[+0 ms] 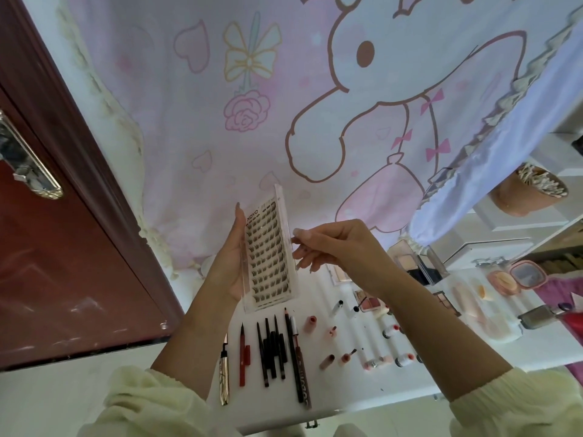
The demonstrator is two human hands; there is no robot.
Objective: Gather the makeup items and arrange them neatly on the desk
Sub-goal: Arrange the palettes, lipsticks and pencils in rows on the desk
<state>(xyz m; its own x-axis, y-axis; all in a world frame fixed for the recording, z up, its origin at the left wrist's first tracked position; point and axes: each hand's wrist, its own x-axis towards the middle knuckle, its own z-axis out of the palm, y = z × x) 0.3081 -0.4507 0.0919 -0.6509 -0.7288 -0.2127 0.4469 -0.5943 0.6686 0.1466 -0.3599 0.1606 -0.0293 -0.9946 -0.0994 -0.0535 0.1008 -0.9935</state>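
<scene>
Two hands hold a clear false-lash case in the air above the white desk. The right hand's fingertips are curled together and pinch the case's right edge. The left hand lies with straight fingers along the left edge, the case resting against its palm; its thumb is hidden behind the case. Both forearms come out of cream knit sleeves.

The case's long axis runs away from the person, almost upright in the view. Its far end points at the curtain and its near end hangs just over the tips of the liner pencils. The lash rows face the camera and cross the short axis, with the printed brand name at the far left corner.

Under the case, a row of dark eyeliner pencils lies side by side, tips pointing away. A red liner pen and a gold mascara tube lie to their left. To the right are small lip tubes, then blush palettes partly covered by the right wrist, and a pink compact farther off. A cup of cotton swabs sits on a shelf at far right. A pink cartoon-rabbit curtain fills the background, beside a reddish-brown door.
</scene>
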